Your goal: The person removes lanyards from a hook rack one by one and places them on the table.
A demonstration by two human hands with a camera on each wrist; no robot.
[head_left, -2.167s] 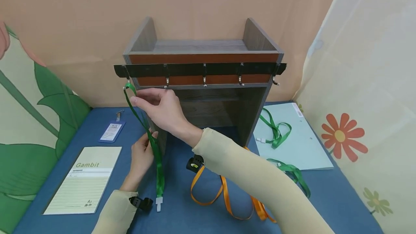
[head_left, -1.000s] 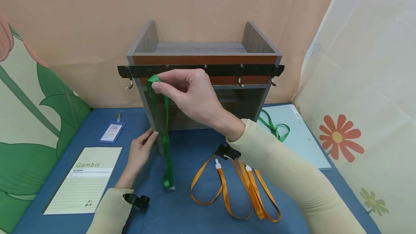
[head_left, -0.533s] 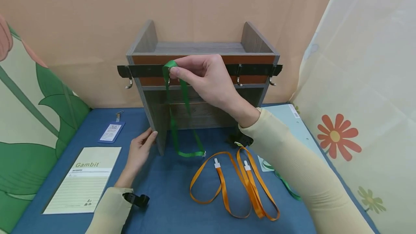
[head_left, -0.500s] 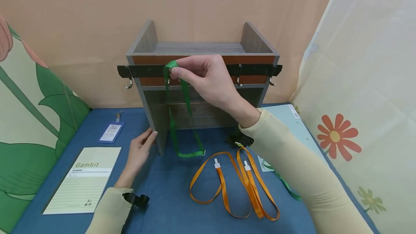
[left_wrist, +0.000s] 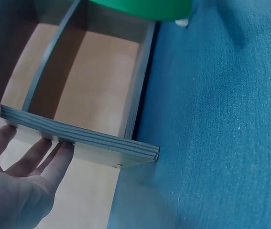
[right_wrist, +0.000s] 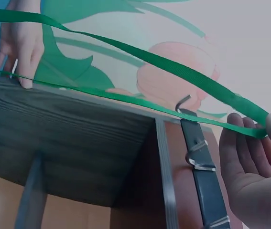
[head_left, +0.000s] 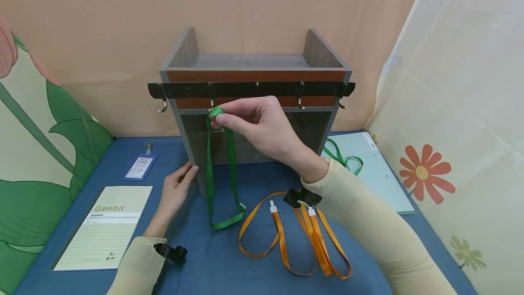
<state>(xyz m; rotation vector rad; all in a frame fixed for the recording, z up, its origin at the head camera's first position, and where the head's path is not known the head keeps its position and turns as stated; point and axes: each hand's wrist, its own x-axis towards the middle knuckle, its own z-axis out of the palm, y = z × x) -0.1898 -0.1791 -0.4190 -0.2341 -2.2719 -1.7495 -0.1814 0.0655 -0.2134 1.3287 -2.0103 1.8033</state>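
Observation:
My right hand [head_left: 264, 124] pinches the top of a green lanyard [head_left: 210, 172] between thumb and fingers, just below the second hook from the left. The lanyard hangs as a long loop in front of a grey wooden shelf [head_left: 255, 62]; whether it touches the hook is hidden by the fingers. In the right wrist view both strands of the strap [right_wrist: 173, 69] run from the fingertips. My left hand [head_left: 173, 192] grips the front edge of the shelf's left side panel [left_wrist: 92, 136], thumb inside and fingers outside. A black hook rail [head_left: 233, 89] crosses the shelf front; the leftmost hook [head_left: 163, 105] is bare.
Two orange lanyards [head_left: 282, 240] lie on the blue cloth near the front. At right, a green lanyard [head_left: 355, 163] lies on a pale blue folder [head_left: 389, 185]. A notepad [head_left: 104, 231] and a blue badge holder [head_left: 141, 167] lie at left.
My right hand has brought the green lanyard from the leftmost hook rightward, up over the rail, then down below the second hook. My left hand now grips the panel edge without the strap across it.

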